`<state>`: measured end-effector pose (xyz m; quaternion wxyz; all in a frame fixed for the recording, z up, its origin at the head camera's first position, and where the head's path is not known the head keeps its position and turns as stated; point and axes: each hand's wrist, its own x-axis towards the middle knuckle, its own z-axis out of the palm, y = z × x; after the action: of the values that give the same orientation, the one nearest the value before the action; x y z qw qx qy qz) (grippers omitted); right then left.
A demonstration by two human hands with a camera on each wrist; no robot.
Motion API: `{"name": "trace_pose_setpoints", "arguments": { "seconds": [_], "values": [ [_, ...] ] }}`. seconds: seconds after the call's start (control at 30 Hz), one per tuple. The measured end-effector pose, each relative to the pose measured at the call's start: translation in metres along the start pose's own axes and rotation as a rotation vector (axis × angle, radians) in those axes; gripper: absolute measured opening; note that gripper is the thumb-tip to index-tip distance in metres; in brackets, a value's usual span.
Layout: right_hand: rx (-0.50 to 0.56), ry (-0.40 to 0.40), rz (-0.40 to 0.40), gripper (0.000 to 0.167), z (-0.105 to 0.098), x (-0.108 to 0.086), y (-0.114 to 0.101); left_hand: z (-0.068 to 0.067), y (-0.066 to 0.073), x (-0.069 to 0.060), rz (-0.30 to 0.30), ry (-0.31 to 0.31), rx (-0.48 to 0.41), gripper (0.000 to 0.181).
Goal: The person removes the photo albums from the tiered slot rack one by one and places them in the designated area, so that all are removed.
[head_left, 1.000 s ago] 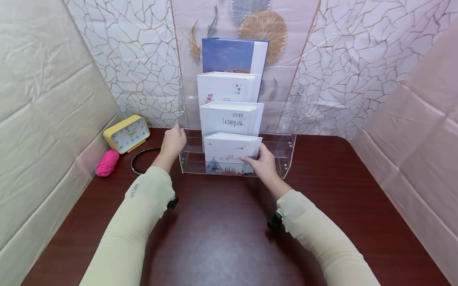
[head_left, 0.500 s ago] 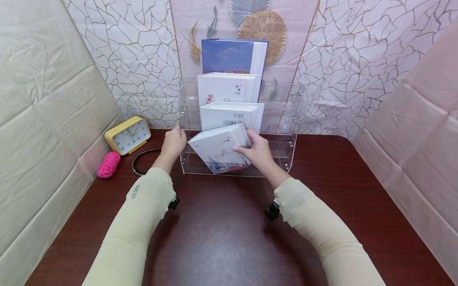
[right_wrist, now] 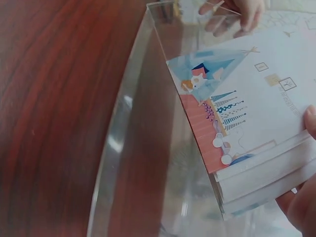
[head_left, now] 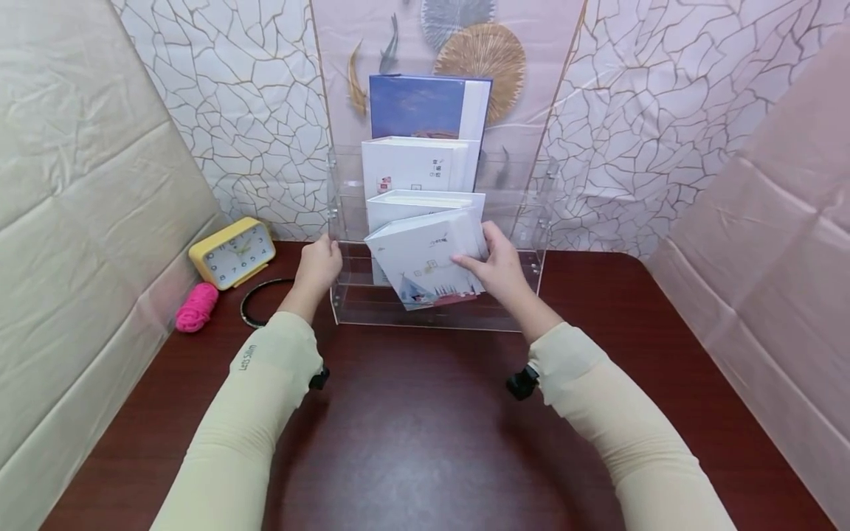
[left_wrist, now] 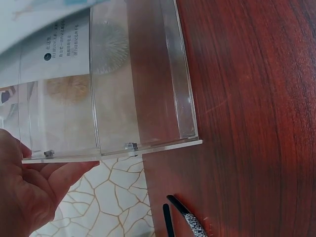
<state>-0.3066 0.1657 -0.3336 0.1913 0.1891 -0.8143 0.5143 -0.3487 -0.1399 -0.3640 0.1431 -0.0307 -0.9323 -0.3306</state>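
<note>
My right hand (head_left: 499, 264) pinches the right edge of a white book (head_left: 432, 258) with a tent picture, thumb on its cover. The book tilts to the left, its bottom above the base of the clear acrylic rack (head_left: 432, 317). My left hand (head_left: 319, 267) grips the rack's left side panel; the left wrist view shows its fingers around the panel edge (left_wrist: 64, 159). Behind the held book stand a white book (head_left: 381, 210), another white book (head_left: 395, 158) and a blue-covered book (head_left: 417, 103), each on a higher tier.
Left of the rack are a yellow alarm clock (head_left: 232, 253), a pink yarn bundle (head_left: 196, 307) and a dark ring (head_left: 249, 304) on the dark red-brown table (head_left: 412, 428). A patterned backdrop (head_left: 252, 110) hangs behind, with pale cloth panels at both sides.
The front book, upright in the rack's lowest tier a second ago, has been tilted left and lifted by my right hand. My left hand keeps its grip on the rack.
</note>
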Motion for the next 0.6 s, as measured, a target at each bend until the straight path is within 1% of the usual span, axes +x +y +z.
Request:
{"name": "trace_pose_setpoints", "arguments": {
  "seconds": [0.17,0.23,0.3,0.37,0.47,0.53,0.6],
  "values": [
    [0.032,-0.005,0.014,0.039,-0.019,0.002,-0.010,-0.001,-0.001,-0.001,0.003,-0.002,0.000,0.031],
    [0.047,-0.019,0.016,0.038,-0.026,0.001,-0.022,-0.001,-0.001,-0.001,0.005,-0.001,0.003,0.031],
    [0.081,-0.028,0.027,0.036,-0.033,-0.001,-0.032,-0.002,-0.002,-0.002,0.002,-0.005,0.005,0.032],
    [0.149,-0.016,0.053,0.035,-0.041,-0.003,-0.037,-0.003,-0.003,-0.002,0.000,-0.008,0.005,0.033],
    [0.266,0.059,0.106,0.037,-0.056,-0.002,-0.037,-0.004,-0.004,-0.002,0.000,-0.008,0.011,0.034],
    [0.368,0.139,0.136,0.040,-0.069,-0.001,-0.035,-0.004,-0.004,-0.002,0.005,-0.005,0.010,0.034],
    [0.476,0.224,0.152,0.043,-0.083,-0.002,-0.039,-0.005,-0.005,-0.002,0.007,-0.006,0.005,0.033]
  ]
}}
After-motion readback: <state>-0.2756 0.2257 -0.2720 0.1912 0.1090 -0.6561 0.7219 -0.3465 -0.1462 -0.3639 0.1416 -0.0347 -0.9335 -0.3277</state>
